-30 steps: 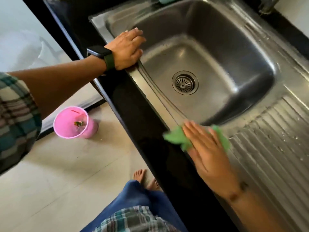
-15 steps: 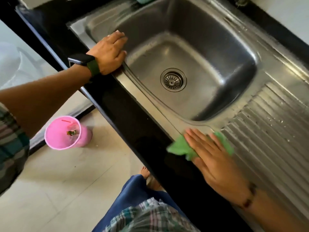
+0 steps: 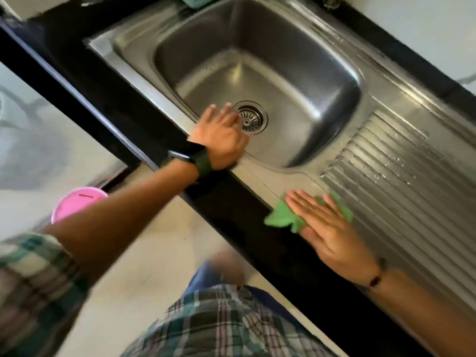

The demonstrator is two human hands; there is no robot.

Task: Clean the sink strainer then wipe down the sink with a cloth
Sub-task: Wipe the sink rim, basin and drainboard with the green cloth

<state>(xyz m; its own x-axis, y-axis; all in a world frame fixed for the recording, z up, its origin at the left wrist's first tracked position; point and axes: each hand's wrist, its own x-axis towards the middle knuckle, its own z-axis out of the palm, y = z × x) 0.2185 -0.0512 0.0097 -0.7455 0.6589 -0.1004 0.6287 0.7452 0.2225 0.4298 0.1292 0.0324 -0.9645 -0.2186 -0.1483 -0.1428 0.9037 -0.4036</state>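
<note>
now the right hand (image 3: 332, 228) lies flat, fingers straight, pressing the green cloth (image 3: 283, 217) on the sink (image 3: 322, 104) rim at the worktop's (image 3: 231, 210) front edge. the left hand (image 3: 221, 136), fingers loose, has moved from the sink's left corner to the front rim, fingertips beside the strainer (image 3: 251, 117). on the floor stands a pink bucket (image 3: 74, 204), its contents hidden.
</note>
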